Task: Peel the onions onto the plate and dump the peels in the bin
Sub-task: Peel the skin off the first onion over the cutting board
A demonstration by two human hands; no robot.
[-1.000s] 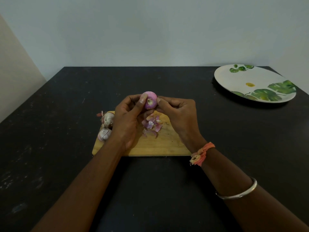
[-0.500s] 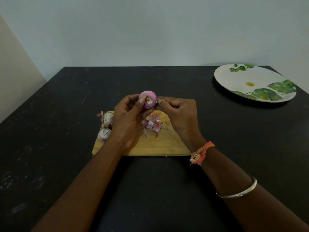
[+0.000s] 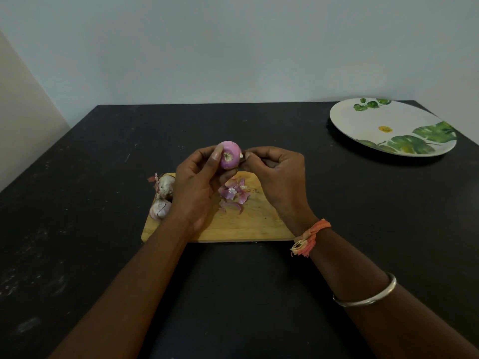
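My left hand [image 3: 195, 182] grips a small pink onion [image 3: 229, 154] above the wooden cutting board [image 3: 241, 224], its root end facing me. My right hand [image 3: 278, 174] sits just right of the onion, its fingertips pinching a small bit of skin at the onion's right side. Loose purple peels [image 3: 234, 194] lie on the board below the onion. Two unpeeled onions, one [image 3: 165, 186] behind the other [image 3: 159, 209], rest at the board's left end, partly hidden by my left hand. A white plate [image 3: 391, 125] with green leaf prints stands at the far right. No bin is in view.
The black table [image 3: 90, 177] runs back to a pale wall. Its far edge lies behind the hands, and the plate sits close to the table's right edge. A bangle and an orange thread band are on my right forearm.
The onion has turned slightly in my left hand. My right fingertips have shifted a little along its right side. Both arms stay in place.
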